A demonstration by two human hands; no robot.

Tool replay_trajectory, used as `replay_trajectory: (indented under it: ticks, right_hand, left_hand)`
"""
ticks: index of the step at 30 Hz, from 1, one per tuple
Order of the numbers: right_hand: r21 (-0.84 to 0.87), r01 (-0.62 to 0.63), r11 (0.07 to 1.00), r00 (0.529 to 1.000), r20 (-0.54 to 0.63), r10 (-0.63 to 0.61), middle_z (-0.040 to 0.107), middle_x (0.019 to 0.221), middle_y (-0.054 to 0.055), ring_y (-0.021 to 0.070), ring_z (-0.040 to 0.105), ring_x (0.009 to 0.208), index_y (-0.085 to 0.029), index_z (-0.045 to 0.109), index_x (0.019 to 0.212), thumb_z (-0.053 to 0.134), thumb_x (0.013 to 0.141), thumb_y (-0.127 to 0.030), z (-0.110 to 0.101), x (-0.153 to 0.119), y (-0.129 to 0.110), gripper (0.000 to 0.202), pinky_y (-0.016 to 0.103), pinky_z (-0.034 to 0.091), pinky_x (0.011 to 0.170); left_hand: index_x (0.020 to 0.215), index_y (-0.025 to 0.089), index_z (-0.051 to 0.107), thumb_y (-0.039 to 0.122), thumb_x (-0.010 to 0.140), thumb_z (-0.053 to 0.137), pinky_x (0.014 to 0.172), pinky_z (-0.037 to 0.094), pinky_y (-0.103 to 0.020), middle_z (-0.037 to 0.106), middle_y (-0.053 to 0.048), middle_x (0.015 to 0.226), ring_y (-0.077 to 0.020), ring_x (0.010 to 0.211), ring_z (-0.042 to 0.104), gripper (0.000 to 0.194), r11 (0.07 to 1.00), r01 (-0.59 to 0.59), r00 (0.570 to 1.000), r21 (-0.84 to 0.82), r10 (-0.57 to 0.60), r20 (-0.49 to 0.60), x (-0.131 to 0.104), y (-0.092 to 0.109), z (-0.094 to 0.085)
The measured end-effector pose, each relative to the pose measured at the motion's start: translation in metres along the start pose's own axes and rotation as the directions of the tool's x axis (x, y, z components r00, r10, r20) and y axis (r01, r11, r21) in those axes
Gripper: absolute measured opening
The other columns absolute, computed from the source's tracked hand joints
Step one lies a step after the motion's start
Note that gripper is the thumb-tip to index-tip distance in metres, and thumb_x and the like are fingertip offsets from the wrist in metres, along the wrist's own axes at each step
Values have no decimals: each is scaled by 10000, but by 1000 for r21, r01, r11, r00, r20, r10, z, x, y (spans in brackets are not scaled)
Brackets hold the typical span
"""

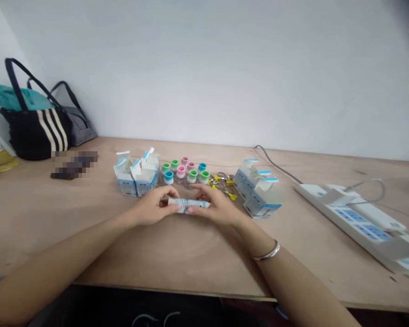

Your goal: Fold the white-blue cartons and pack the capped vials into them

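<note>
Between my two hands is a slim white piece with blue print, probably a rolled or folded paper leaflet (189, 205), held level just above the table. My left hand (154, 206) pinches its left end with thumb and fingers. At the right end, my right hand (218, 205) grips it, thumb in front and fingers behind. Just beyond my hands stand several small clear jars with coloured rims, among them a blue-topped jar (168, 177), a pink-topped jar (181, 171) and a green-topped jar (192, 176). Yellow-handled metal pieces (221, 180), perhaps keyrings, lie behind my right hand.
Opened white-and-blue cardboard boxes stand left (136, 179) and right (259, 193) of the jars. A white power strip (347, 222) with plugs and a cable runs along the right. Bags (37, 129) and a dark, blurred-out object (75, 165) are at the left. The wooden table's front edge (177, 291) is near me.
</note>
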State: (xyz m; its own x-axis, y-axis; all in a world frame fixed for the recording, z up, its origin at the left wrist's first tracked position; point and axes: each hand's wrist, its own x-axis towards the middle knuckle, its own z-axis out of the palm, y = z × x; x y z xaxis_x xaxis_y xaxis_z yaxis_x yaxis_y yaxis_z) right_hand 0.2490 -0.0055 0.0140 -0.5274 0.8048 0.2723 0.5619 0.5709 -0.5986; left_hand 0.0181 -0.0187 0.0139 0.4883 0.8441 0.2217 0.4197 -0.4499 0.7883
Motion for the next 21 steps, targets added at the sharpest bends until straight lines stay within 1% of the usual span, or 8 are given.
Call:
replay_trajectory:
  ticks: [2,5,7,9,13,17,19,21]
  right_hand:
    - [-9,10,1000,998,-69,-10,633,1036,112,226,612,891,-161,449,1281,589,782,-507,0,0,2,624,354,487,757]
    - [-131,127,983,984,-106,-141,554,1196,148,275,538,1074,-174,430,1308,640,724,-534,-1,1,2,717,422,431,898]
    - [-235,225,946,967,-61,-246,496,1267,162,306,468,1156,-182,414,1329,697,637,-572,-2,0,-1,843,469,363,967]
    - [-305,299,904,952,23,-306,473,1288,156,320,434,1182,-197,429,1326,723,577,-598,-3,0,-4,899,495,316,994]
    - [-314,347,884,937,154,-313,474,1278,145,309,435,1172,-194,463,1309,751,547,-567,0,-2,-6,896,470,320,988]
    - [-279,309,909,950,136,-281,471,1284,151,303,459,1156,-190,450,1323,768,561,-457,1,-2,-6,867,443,350,964]
    - [-229,300,926,951,149,-271,509,1258,135,281,493,1130,-199,454,1318,745,608,-411,0,-1,-7,796,416,372,947]
    - [-162,299,940,947,173,-271,561,1211,111,258,532,1088,-214,480,1294,732,640,-409,-2,0,-6,728,388,399,917]
  left_hand:
    - [897,181,534,360,791,565,577,443,-234,577,17,726,-126,622,563,210,981,79,996,-180,-85,-25,1,-10,4]
    - [908,178,510,385,800,562,592,486,-252,598,14,719,-134,623,601,239,920,155,984,-360,-177,-28,-2,-18,13]
    - [933,186,500,381,784,588,574,497,-254,610,14,733,-130,601,608,261,890,186,976,-415,-217,-27,-4,-20,18]
    - [944,190,499,371,755,628,525,480,-234,609,22,708,-116,546,591,292,872,211,968,-442,-250,-31,-5,-20,21]
    - [890,170,519,379,720,670,456,416,-189,596,26,625,-92,478,552,309,781,287,932,-554,-361,-26,-4,-17,20]
    - [855,155,536,402,693,694,458,396,-178,615,6,643,-81,490,548,335,646,380,887,-663,-457,63,-4,-17,18]
    - [848,155,541,438,721,660,444,382,-179,611,4,626,-85,482,544,332,676,397,893,-621,-442,89,-4,-17,17]
    - [852,161,549,494,762,595,422,370,-182,590,14,586,-91,462,527,348,765,374,914,-525,-400,68,-5,-16,17]
